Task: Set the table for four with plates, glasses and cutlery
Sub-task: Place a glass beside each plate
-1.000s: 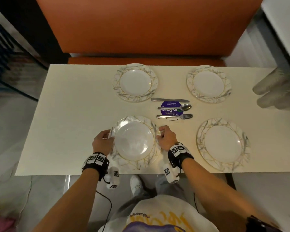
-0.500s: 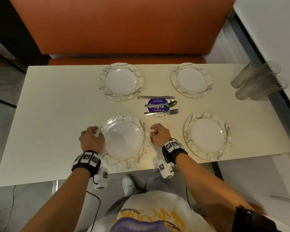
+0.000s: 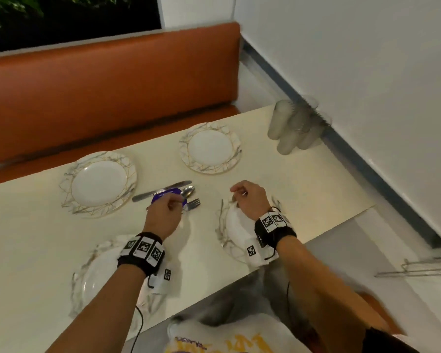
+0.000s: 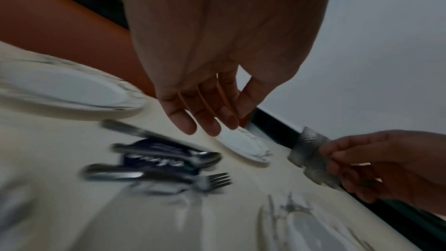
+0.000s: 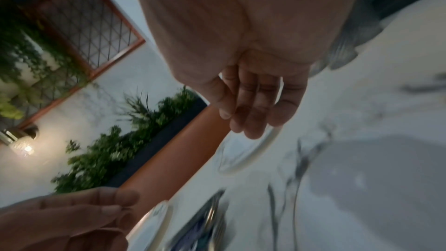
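Four marble-patterned plates lie on the cream table (image 3: 36,225): far left (image 3: 98,183), far right (image 3: 210,147), near right (image 3: 227,233) and near left (image 3: 94,278). A knife (image 3: 161,191), spoon (image 3: 188,192) and fork (image 3: 194,203) lie on a purple card between them. My left hand (image 3: 177,200) hovers just above this cutlery, fingers relaxed and empty (image 4: 210,121). My right hand (image 3: 236,193) hangs over the near right plate's far rim, loosely curled and holding nothing (image 5: 243,121). Several frosted glasses (image 3: 295,126) are stacked at the table's far right end.
An orange bench (image 3: 112,93) runs along the far side. A white wall (image 3: 367,98) borders the table's right end, right behind the glasses. The left wrist view is blurred by motion.
Both hands have let go of the near left plate, lifted and moved forward and right. The left hand is now over the cutlery, the right over the near right plate. My view swung right.
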The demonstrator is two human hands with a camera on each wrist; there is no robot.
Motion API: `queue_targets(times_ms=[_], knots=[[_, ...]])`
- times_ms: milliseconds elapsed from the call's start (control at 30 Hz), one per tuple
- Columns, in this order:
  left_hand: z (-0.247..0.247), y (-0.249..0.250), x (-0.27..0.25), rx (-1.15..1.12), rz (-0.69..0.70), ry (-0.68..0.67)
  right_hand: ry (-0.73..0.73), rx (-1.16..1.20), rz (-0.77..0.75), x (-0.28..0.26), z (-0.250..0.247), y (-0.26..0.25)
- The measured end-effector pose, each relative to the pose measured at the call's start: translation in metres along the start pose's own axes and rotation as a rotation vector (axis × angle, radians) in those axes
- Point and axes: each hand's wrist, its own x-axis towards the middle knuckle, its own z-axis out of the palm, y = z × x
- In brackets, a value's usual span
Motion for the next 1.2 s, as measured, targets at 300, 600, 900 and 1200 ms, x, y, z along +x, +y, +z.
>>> queue_targets(times_ms=[300, 600, 900, 1200], knots=[[0.142, 0.211, 0.110, 0.075, 0.354, -0.126, 0.257, -0.168, -0.136, 0.135, -0.201, 0.033], [0.245, 0.320, 0.203, 0.674, 0.652, -0.217, 0.112, -0.737, -0.070, 0.243, -0.298, 0.059], [0.279, 0.334, 0.219, 1.011, 0.713, -0.358, 0.048, -0.620, 0.006, 0.258, -0.294, 0.080], [0.265, 0.324, 0.203, 0.845, 0.736, -0.294, 0.059, -0.615, 0.024, 0.244, -0.298, 0.071]])
